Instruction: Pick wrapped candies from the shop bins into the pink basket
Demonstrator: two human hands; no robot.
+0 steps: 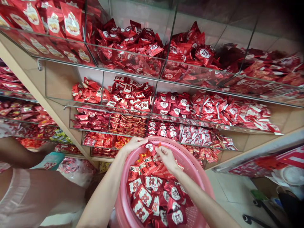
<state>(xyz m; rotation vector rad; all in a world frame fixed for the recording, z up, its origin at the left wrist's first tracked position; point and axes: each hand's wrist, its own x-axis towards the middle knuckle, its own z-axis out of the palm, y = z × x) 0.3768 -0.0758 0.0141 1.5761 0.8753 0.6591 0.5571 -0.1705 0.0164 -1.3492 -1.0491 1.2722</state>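
A round pink plastic basket point(207, 177) holds many small red candy packets. Some, like this packet with a round fruit-like print point(145, 195), lie near its left side; darker packets with white heart-shaped labels point(175, 193) lie to the right. My left hand point(134, 144) is closed over the far rim of the basket, its fingertips beside a red candy packet with a white label point(149, 147). That packet is pinched at its right edge by the fingers of my right hand point(166, 159), just inside the rim. Whether my left fingertips also touch it is unclear.
Tiered shelves with clear dividers point(156, 91) rise in front, stocked with red packets. At the left stands another person point(40, 193), an arm near the neighbouring shelves. A wooden side panel point(47, 98) separates the racks. Chair casters point(248, 219) sit on the tiled floor at right.
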